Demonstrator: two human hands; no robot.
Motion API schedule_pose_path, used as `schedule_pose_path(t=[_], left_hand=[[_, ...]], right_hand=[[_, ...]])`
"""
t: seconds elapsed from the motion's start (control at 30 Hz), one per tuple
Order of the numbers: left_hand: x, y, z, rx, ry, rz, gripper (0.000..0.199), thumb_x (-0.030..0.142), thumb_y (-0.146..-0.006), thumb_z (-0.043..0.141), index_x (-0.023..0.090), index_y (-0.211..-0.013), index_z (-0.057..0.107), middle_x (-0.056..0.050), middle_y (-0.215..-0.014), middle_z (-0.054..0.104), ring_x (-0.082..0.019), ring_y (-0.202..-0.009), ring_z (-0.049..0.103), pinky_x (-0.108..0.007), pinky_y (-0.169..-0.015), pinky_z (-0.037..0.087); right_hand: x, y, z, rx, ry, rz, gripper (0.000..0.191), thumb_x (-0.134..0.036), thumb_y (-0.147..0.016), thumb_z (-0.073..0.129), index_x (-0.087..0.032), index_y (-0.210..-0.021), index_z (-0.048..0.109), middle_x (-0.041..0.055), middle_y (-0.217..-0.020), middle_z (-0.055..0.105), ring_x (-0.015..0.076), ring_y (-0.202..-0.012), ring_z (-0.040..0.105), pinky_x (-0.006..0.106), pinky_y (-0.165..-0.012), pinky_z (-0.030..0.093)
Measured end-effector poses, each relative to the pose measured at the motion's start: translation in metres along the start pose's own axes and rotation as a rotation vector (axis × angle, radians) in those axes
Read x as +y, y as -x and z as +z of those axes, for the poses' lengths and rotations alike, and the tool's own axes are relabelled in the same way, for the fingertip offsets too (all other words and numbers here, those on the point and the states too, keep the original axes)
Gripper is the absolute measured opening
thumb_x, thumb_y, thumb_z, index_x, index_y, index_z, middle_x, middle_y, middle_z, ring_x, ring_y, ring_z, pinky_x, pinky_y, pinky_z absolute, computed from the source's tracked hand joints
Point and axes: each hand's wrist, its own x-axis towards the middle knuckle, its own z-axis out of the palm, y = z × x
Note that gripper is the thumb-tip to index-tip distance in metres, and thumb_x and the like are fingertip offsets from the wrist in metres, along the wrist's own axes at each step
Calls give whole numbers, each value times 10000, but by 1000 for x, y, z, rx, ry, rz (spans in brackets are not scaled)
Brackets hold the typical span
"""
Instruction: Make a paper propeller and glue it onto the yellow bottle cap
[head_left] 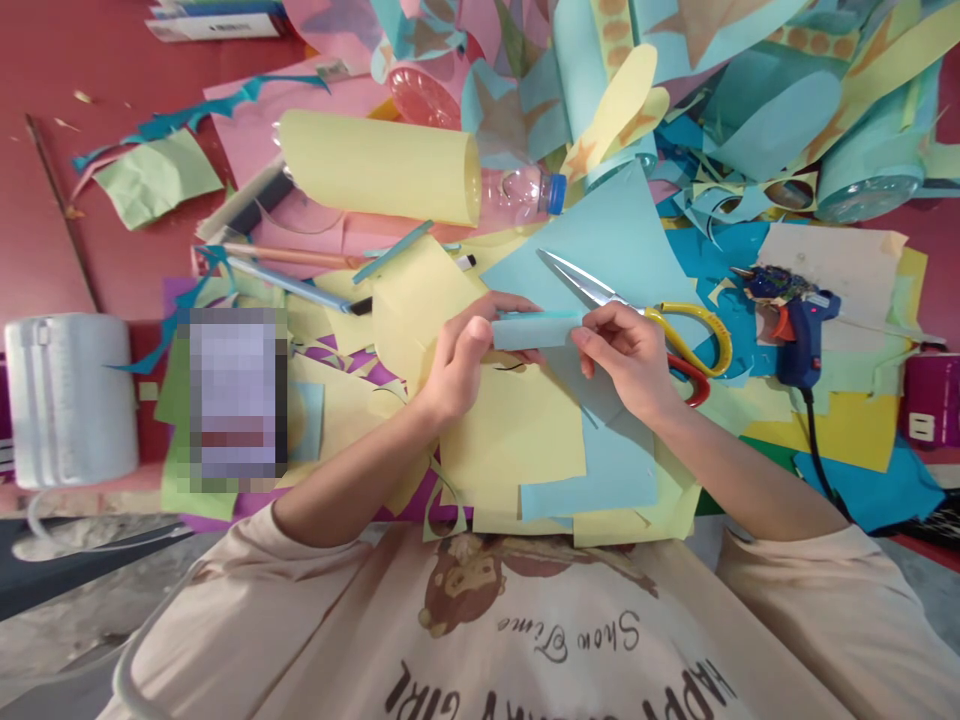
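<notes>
A small folded strip of light blue paper [534,333] is stretched between my two hands above the paper-strewn table. My left hand [466,350] grips its left end, thumb on top and fingers behind. At the other end, my right hand [626,352] pinches the strip between thumb and fingertips. Just beyond my right hand lie scissors [701,335] with yellow and red handles, blades apart from the strip and pointing up and left. Under my hands are a yellow paper sheet [517,430] and light blue sheets [622,460].
A blue glue gun [804,345] with a cord lies at right. Beyond my hands rests a bottle [517,193] partly wrapped in a yellow paper tube [382,168]. Pens [289,283], a blurred-out phone [236,395] and a white case [71,400] are left. Paper-covered shapes [712,100] crowd the back.
</notes>
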Motion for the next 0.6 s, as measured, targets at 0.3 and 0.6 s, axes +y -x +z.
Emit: schedule_pose_path(t=[0.3, 0.6], left_hand=[[2, -2, 7, 117, -86, 30, 367, 451, -798, 686, 165, -1016, 611, 1, -702, 679, -137, -584, 711, -201, -521, 551], [4, 0, 7, 94, -87, -4, 307, 344, -802, 678, 162, -1041, 616, 0, -729, 692, -136, -591, 718, -193, -523, 553]], right_hand=[[2, 0, 0, 2, -1, -17, 243, -371, -796, 717, -209, -704, 560, -61, -606, 540, 64, -474, 518, 226, -483, 429], [3, 0, -2, 30, 24, -16, 243, -378, -831, 685, -206, -710, 563, -58, -595, 524, 70, -500, 502, 234, -508, 408]])
